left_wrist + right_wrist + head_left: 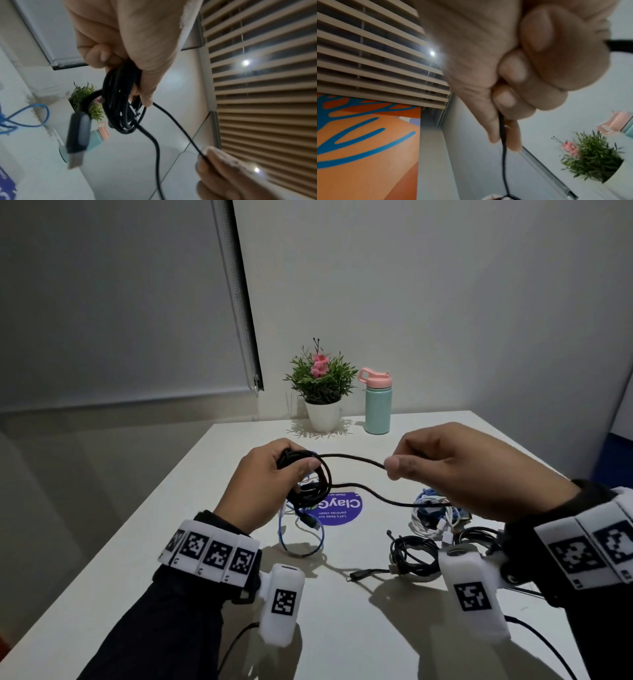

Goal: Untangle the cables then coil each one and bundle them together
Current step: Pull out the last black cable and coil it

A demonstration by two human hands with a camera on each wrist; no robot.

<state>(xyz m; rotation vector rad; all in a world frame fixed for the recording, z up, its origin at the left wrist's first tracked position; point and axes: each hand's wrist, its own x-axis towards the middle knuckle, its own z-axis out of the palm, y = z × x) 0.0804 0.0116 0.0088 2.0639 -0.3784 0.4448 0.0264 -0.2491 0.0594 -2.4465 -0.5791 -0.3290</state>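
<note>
Several items share the surface (342, 628) below your hands. At the far edge stand a potted plant (321, 386) and, just to its right, a mint bottle with a pink lid (377, 402). A round purple sticker (337, 508) lies at mid-surface. A blue cable (301, 539) lies in loose loops under your left hand (270, 477), partly hidden by the coil. Near your right wrist, a white cable bundle (433, 520) rests beside a coiled black bundle (412, 554), and both are partly hidden by your right forearm.

The black cable (356, 458) is held in the air between both hands. The fingers of your left hand are curled round its coiled part, with the thumb pressed over the loops. The left wrist view shows a USB plug (77, 136) hanging free from that coil. Your right hand (455, 470) pinches the free strand between thumb and forefinger, with the other fingers curled. From there the strand arcs back to the coil, and a second length sags lower.
</note>
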